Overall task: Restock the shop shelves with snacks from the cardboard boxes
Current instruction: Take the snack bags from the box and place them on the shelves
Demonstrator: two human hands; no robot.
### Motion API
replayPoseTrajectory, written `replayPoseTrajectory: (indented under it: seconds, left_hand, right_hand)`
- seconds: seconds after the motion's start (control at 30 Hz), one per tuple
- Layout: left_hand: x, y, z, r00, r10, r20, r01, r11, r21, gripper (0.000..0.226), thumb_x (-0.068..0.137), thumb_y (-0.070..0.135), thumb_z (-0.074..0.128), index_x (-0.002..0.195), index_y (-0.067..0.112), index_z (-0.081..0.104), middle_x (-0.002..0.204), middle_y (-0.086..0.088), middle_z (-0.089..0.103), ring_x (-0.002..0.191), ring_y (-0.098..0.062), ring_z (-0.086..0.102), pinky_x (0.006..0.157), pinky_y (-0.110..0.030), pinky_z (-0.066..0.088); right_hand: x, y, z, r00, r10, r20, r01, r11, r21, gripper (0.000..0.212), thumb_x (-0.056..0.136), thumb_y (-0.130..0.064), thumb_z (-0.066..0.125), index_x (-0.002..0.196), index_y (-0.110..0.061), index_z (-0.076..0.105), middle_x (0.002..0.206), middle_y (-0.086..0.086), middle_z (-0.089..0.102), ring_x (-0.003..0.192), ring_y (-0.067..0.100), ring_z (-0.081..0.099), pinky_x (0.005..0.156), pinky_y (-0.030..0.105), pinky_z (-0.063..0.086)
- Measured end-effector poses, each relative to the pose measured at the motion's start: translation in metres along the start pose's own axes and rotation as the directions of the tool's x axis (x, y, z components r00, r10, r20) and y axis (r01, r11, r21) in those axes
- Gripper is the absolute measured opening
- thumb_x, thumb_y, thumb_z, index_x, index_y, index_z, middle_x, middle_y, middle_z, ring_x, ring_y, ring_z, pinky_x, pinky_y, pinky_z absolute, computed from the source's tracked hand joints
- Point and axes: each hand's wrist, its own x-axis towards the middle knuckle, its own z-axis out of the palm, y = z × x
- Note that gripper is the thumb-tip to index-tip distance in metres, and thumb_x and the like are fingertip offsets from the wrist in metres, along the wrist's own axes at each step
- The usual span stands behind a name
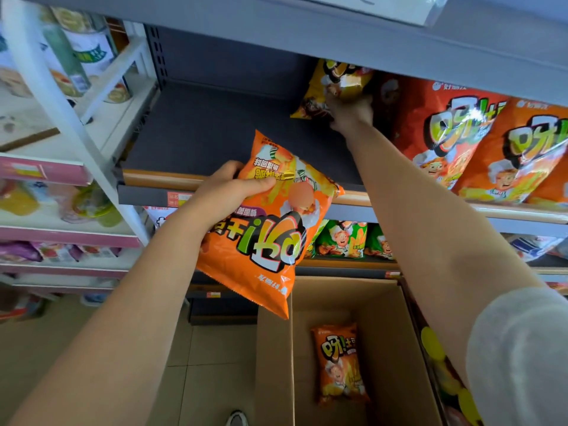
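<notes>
My left hand (229, 192) grips an orange snack bag (267, 229) upside down, in front of the grey shelf's edge (147, 192). My right hand (350, 113) reaches deep into that shelf and holds a yellow-orange snack bag (335, 84) at the back, next to a row of orange bags (467, 139) standing on the right. The shelf's left half (215, 127) is bare. Below, an open cardboard box (273, 364) on the floor holds one orange bag (339, 362) lying at its bottom.
Green snack bags (344, 239) line the shelf underneath. A white rack (70, 118) with cans and packets stands to the left. Another box with yellow packets (442, 370) sits at the right of the open box. My shoe (236, 419) shows on the tiled floor.
</notes>
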Motion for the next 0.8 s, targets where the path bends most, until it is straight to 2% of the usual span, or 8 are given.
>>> replayPoseTrajectory:
  seconds: [0.1,0.23,0.33,0.43,0.53,0.6,0.7,0.8]
  left_hand:
    - [-0.003,0.000,-0.001,1.000,0.010,0.015,-0.010,0.999,-0.033,0.057,0.081,0.058,0.071,0.127,0.033,0.048,0.105,0.005,0.071,0.090,-0.019,0.072,0.081,-0.040,0.057]
    - [-0.016,-0.005,-0.002,0.997,0.033,0.069,-0.009,0.943,-0.332,0.051,0.082,0.049,0.073,0.125,0.027,0.058,0.104,-0.002,0.076,0.092,-0.026,0.075,0.095,-0.050,0.055]
    - [-0.026,0.003,0.000,0.996,0.084,-0.010,-0.077,0.852,-0.517,0.040,0.089,0.044,0.068,0.122,0.023,0.061,0.104,-0.003,0.077,0.095,-0.025,0.074,0.092,-0.045,0.055]
    - [-0.020,0.020,0.003,0.983,0.061,-0.171,-0.151,0.800,-0.581,0.044,0.086,0.049,0.071,0.122,0.025,0.061,0.104,0.000,0.077,0.092,-0.021,0.075,0.088,-0.044,0.057]
    - [-0.011,0.044,0.010,0.976,0.049,-0.213,-0.161,0.820,-0.550,0.053,0.082,0.060,0.070,0.123,0.029,0.058,0.105,0.002,0.076,0.090,-0.019,0.075,0.084,-0.045,0.059]
    - [-0.009,0.061,0.016,0.984,0.051,-0.170,-0.130,0.860,-0.493,0.071,0.073,0.073,0.070,0.127,0.028,0.056,0.108,0.001,0.074,0.090,-0.021,0.075,0.081,-0.046,0.059]
    - [-0.008,0.071,0.027,0.998,0.062,0.012,-0.048,0.860,-0.508,0.099,0.051,0.080,0.078,0.130,0.024,0.058,0.110,-0.007,0.075,0.094,-0.028,0.075,0.089,-0.054,0.056]
    - [-0.002,0.062,0.039,0.989,0.131,0.070,-0.100,0.934,-0.343,0.086,0.047,0.078,0.081,0.113,0.024,0.070,0.104,-0.012,0.076,0.103,-0.038,0.070,0.098,-0.057,0.052]
  right_hand:
    - [-0.018,0.015,-0.016,0.999,-0.025,0.038,0.023,0.998,0.063,0.114,0.042,-0.067,0.064,0.137,-0.008,0.040,0.130,0.016,0.054,0.111,0.033,0.063,0.087,0.045,0.059]
    - [-0.117,0.004,-0.051,0.988,-0.145,0.051,0.134,0.974,0.183,0.045,0.062,-0.045,0.059,0.091,-0.010,0.064,0.092,0.005,0.065,0.088,0.023,0.063,0.084,0.038,0.053]
    - [-0.184,0.010,-0.083,0.986,-0.169,0.004,0.156,0.914,0.374,0.022,0.078,-0.036,0.056,0.097,-0.026,0.064,0.103,-0.001,0.069,0.100,0.018,0.067,0.084,0.035,0.055]
    - [-0.233,0.019,-0.104,0.965,-0.122,0.234,0.011,0.905,0.425,0.030,0.092,-0.049,0.053,0.112,-0.029,0.059,0.118,0.001,0.064,0.102,0.018,0.069,0.084,0.040,0.057]
    - [-0.262,0.021,-0.116,0.854,-0.092,0.512,-0.019,0.978,0.208,0.056,0.086,-0.067,0.056,0.129,-0.031,0.053,0.121,-0.004,0.063,0.098,0.008,0.068,0.071,0.027,0.059]
    - [-0.264,0.024,-0.120,0.861,-0.146,0.488,0.055,0.979,0.195,0.058,0.085,-0.055,0.066,0.132,-0.025,0.050,0.118,-0.005,0.064,0.095,0.006,0.067,0.059,0.017,0.053]
    - [-0.248,0.024,-0.127,0.931,-0.150,0.332,0.058,0.960,0.274,0.051,0.085,-0.044,0.073,0.126,-0.025,0.052,0.107,-0.009,0.065,0.093,0.012,0.067,0.059,0.021,0.051]
    - [-0.234,0.023,-0.131,0.945,-0.173,0.278,0.090,0.953,0.289,0.044,0.087,-0.041,0.073,0.122,-0.025,0.051,0.101,-0.012,0.061,0.087,0.009,0.065,0.055,0.020,0.053]
